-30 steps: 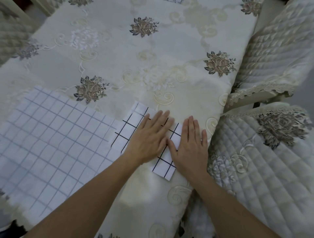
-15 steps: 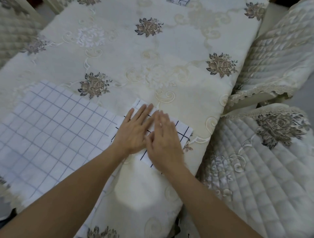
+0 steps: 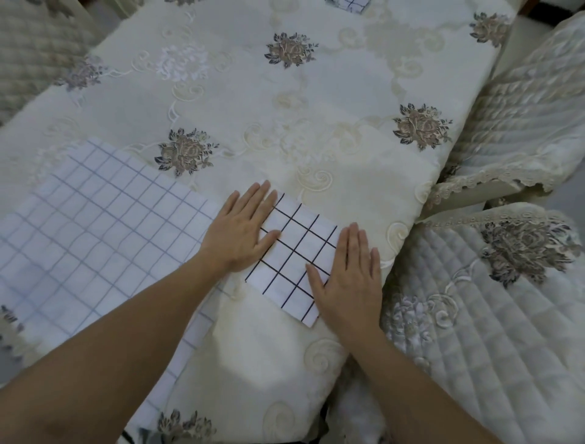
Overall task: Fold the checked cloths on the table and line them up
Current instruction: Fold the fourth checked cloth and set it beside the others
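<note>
Lying folded into a small oblong near the right edge of the bench (image 3: 332,95), the black-checked cloth (image 3: 296,250) looks finished or very nearly so, and is being pressed flat. Just to its left a much larger pale-checked cloth (image 3: 95,228) is spread open, one corner hanging over the near edge; that one has not been folded yet. Whether the two cloths touch is hidden by the left wrist. A scrap of another checked cloth (image 3: 351,3) shows at the far edge of the view, too cropped to tell its state. So, by my judgement, the job is early: one piece down, at least one to go, and no row formed yet.

Both hands are flat and apart, gripping nothing. The left hand (image 3: 240,231) lies palm down on the cloth's left end, fingers straight and pointing away. The right hand (image 3: 348,275) presses the near right edge, partly on the bench cover. Quilted chair seats (image 3: 493,332) stand to the right.
</note>
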